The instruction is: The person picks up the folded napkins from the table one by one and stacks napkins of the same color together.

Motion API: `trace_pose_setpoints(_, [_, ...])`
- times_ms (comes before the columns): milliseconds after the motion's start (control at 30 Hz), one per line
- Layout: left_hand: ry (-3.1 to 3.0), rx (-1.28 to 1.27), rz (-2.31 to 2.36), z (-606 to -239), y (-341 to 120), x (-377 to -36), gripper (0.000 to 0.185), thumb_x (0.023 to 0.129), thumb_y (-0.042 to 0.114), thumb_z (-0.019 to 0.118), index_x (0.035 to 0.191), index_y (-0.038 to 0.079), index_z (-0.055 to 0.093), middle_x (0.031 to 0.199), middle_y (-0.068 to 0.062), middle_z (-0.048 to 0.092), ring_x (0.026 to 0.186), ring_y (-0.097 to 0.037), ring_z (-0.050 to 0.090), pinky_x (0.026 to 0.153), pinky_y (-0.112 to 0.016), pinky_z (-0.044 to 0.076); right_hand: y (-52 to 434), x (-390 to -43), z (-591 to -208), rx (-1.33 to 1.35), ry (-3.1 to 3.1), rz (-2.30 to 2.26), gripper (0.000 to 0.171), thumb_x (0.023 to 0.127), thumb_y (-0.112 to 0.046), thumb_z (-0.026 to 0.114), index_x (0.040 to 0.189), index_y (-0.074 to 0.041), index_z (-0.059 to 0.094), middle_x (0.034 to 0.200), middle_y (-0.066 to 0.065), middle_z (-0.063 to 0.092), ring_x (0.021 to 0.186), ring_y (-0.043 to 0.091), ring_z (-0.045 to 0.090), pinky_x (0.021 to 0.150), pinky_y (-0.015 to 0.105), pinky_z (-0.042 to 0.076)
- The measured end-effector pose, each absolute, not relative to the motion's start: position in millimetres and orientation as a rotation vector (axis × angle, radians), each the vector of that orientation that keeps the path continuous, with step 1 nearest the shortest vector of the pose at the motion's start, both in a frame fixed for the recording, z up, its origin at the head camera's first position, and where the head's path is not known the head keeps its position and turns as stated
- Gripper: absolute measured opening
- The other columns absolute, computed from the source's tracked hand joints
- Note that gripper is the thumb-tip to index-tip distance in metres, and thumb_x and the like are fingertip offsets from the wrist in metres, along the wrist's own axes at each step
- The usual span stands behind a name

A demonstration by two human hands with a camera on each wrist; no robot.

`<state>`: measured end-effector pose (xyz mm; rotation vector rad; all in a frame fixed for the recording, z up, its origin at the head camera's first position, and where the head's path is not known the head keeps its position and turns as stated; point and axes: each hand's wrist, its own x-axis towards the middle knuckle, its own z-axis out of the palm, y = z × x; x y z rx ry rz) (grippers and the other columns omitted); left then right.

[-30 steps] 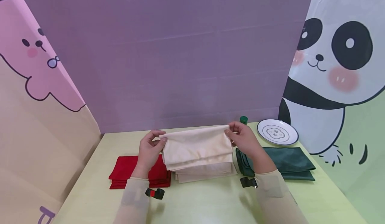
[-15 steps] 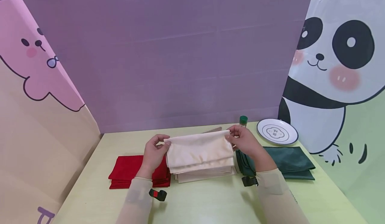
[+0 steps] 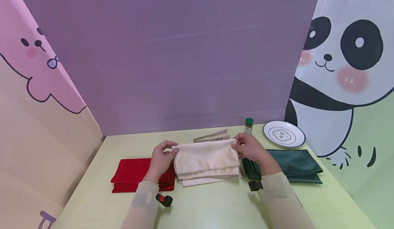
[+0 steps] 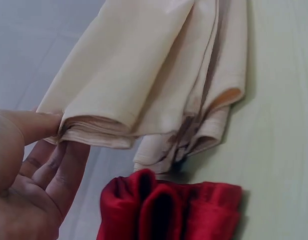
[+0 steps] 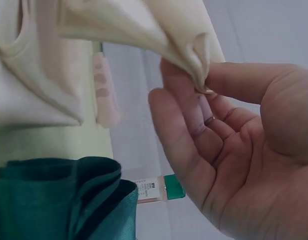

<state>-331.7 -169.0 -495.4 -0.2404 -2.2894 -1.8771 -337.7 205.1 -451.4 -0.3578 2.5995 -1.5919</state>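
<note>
Cream cloth [image 3: 206,157] between hands | left hand [image 3: 162,160] pinches left corner | right hand [image 3: 250,148] pinches right corner

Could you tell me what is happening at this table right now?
A person holds a folded cream cloth by its far corners, the left hand pinching one and the right hand the other, over a cream stack. Red cloths lie left, green cloths right, with tongs, a bottle and a plate behind.

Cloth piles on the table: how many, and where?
3. Red pile on the left, cream pile in the middle under the cream cloth both hands hold, green pile on the right. Sheets per pile can't be counted.
</note>
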Motion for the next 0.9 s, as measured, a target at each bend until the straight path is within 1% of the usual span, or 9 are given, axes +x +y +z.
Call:
trace_pose_setpoints(167, [-2.347,-0.237,-1.828,-498,-167,-332,0.023,0.096,0.007,0.077,0.119,0.009,0.073,0.114,-0.011,0.063,0.07,-0.022,0.069,0.067,-0.031,0.06,204,-339,-457,-0.315,2.685,-1.467,0.018,0.101,-0.006,0.067,0.113,0.005,0.063,0.084,0.01,0.062,0.071,0.034,0.07,0.064,0.045,0.062])
trace_pose_setpoints(267, [-2.388,-0.231,-1.797,-498,-165,-330,0.023,0.097,0.007,0.076,0.12,0.011,0.072,0.114,-0.012,0.062,0.071,-0.022,0.069,0.068,-0.03,0.06,203,-340,-459,-0.291,2.739,-1.388,0.021,0.101,-0.007,0.068,0.116,0.006,0.063,0.084,0.011,0.062,0.07,0.033,0.069,0.062,0.04,0.06])
trace_pose_setpoints(367, [-2.415,-0.225,-1.788,-500,-164,-330,0.023,0.097,0.006,0.075,0.118,0.015,0.073,0.115,-0.011,0.062,0.073,-0.021,0.069,0.068,-0.029,0.059,203,-342,-461,-0.261,2.801,-1.281,0.022,0.1,-0.01,0.07,0.116,0.004,0.064,0.087,0.01,0.063,0.067,0.026,0.066,0.06,0.036,0.058])
trace_pose_setpoints(467, [-2.438,-0.24,-1.755,-503,-163,-331,0.023,0.098,0.007,0.074,0.118,0.017,0.073,0.116,-0.011,0.062,0.075,-0.02,0.068,0.069,-0.028,0.058,203,-344,-464,-0.249,2.867,-1.167,0.021,0.098,-0.013,0.072,0.113,0.001,0.066,0.089,0.008,0.063,0.071,0.02,0.061,0.064,0.037,0.055])
trace_pose_setpoints(633, [-2.482,-0.256,-1.711,-506,-163,-331,0.028,0.099,0.006,0.072,0.125,0.017,0.071,0.122,-0.011,0.062,0.082,-0.02,0.07,0.073,-0.031,0.059,201,-344,-465,-0.249,2.951,-1.004,0.022,0.098,-0.016,0.073,0.112,-0.001,0.068,0.092,0.007,0.065,0.082,0.023,0.061,0.075,0.042,0.052])
trace_pose_setpoints(800, [-2.537,-0.248,-1.679,-505,-160,-329,0.038,0.097,0.004,0.074,0.133,0.016,0.067,0.131,-0.012,0.061,0.092,-0.021,0.071,0.079,-0.035,0.061,198,-342,-467,-0.212,2.959,-0.94,0.025,0.098,-0.016,0.074,0.116,0.0,0.067,0.094,0.007,0.066,0.083,0.024,0.062,0.075,0.044,0.054])
trace_pose_setpoints(900, [-2.574,-0.242,-1.634,-505,-158,-328,0.042,0.096,0.004,0.075,0.136,0.014,0.065,0.134,-0.012,0.061,0.098,-0.023,0.069,0.079,-0.036,0.062,197,-342,-468,-0.197,2.962,-0.928,0.026,0.097,-0.015,0.074,0.118,-0.001,0.066,0.094,0.008,0.067,0.082,0.024,0.063,0.075,0.045,0.054])
